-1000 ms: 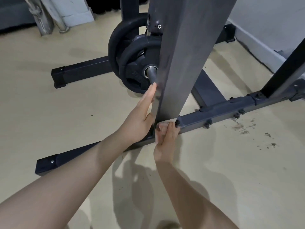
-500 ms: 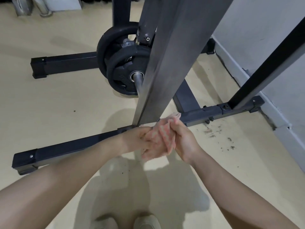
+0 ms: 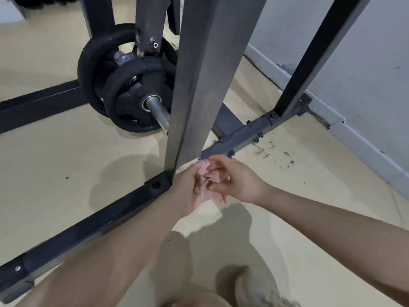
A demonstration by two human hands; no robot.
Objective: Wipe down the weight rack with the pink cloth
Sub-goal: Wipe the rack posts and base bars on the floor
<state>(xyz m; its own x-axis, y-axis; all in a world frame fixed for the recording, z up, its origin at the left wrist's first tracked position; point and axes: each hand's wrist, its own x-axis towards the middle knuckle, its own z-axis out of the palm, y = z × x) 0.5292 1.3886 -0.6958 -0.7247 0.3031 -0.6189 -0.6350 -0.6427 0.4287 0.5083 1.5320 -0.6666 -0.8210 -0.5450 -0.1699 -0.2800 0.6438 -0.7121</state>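
The weight rack's grey upright post (image 3: 199, 85) rises from a dark base rail (image 3: 93, 224) that runs across the floor. The pink cloth (image 3: 208, 185) is bunched between both hands, just in front of the post's foot. My left hand (image 3: 187, 188) holds the cloth from the left, and my right hand (image 3: 234, 179) pinches it from the right with curled fingers. Neither hand touches the post.
Black weight plates (image 3: 132, 89) hang on a steel peg (image 3: 159, 114) behind the post. A second black upright (image 3: 309, 56) stands at the right near the grey wall (image 3: 354, 63). Dark scuff marks (image 3: 272, 154) dot the beige floor. A shoe (image 3: 261, 291) shows at the bottom.
Both hands left the post's foot and came together in front of it. The cloth, pressed against the post a second ago, is now bunched between the two hands.
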